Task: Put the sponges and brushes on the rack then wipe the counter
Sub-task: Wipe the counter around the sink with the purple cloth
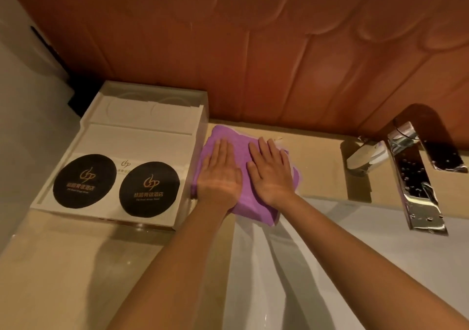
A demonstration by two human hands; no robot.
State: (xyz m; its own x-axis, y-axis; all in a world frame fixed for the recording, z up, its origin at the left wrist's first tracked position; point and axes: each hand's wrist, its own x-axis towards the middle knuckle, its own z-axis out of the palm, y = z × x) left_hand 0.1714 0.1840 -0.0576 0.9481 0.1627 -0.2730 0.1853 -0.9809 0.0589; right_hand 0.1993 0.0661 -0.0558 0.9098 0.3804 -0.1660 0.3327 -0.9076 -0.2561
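Purple cloth (243,157) lies on the beige counter (317,157) between the white tray (142,136) and faucet (411,177), pinned under my flat, spread left hand (219,174) and right hand (270,174); I advise even pressure and overlapping passes.

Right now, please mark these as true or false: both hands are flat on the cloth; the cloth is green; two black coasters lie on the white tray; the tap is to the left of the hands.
1. Both hands, the left hand and the right hand, are flat on the cloth. True.
2. The cloth is green. False: it is purple.
3. Two black coasters lie on the white tray. True.
4. The tap is to the left of the hands. False: it is to their right.
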